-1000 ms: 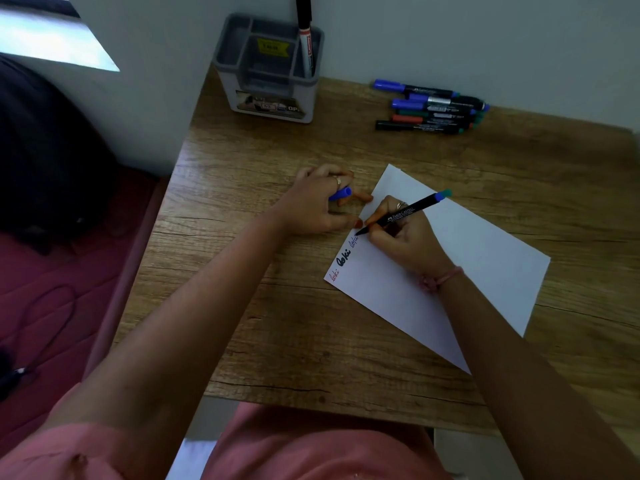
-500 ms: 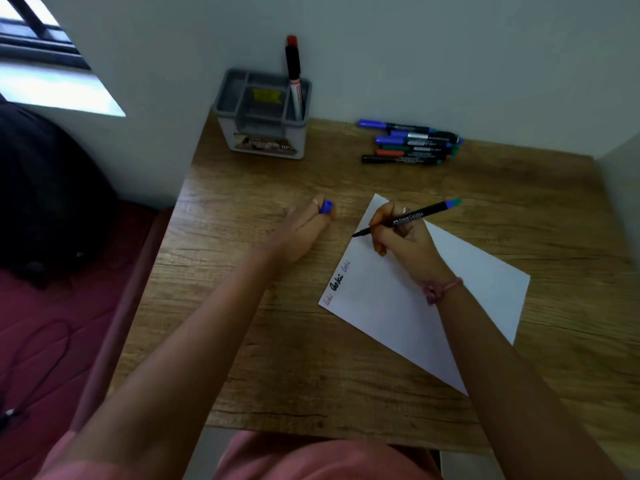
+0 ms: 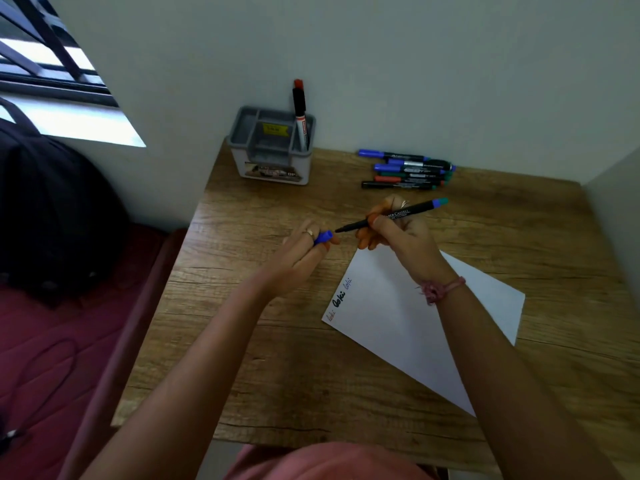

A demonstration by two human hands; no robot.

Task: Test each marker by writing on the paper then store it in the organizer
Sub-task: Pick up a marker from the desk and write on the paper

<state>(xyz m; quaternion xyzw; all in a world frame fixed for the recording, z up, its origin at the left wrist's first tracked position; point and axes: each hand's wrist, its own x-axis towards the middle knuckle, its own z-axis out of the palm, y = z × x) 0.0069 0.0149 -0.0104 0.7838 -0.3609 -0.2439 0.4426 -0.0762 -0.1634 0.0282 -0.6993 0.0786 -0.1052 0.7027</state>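
Note:
My right hand grips a black marker with a blue-green end, held above the desk, its bare tip pointing left. My left hand pinches the blue cap, whose opening sits just short of that tip. A white paper lies on the desk under my right forearm, with three small written marks along its left edge. A grey organizer stands at the back by the wall, one red-capped marker upright in its right slot. Several markers lie in a row at the back.
The wooden desk ends at a wall behind and another on the right. Left of the desk are a red mattress and a dark bag. A window is at the upper left.
My right hand lifted the marker off the paper and swung its tip towards my left hand. My left hand rose from the desk, bringing the cap up to the tip.

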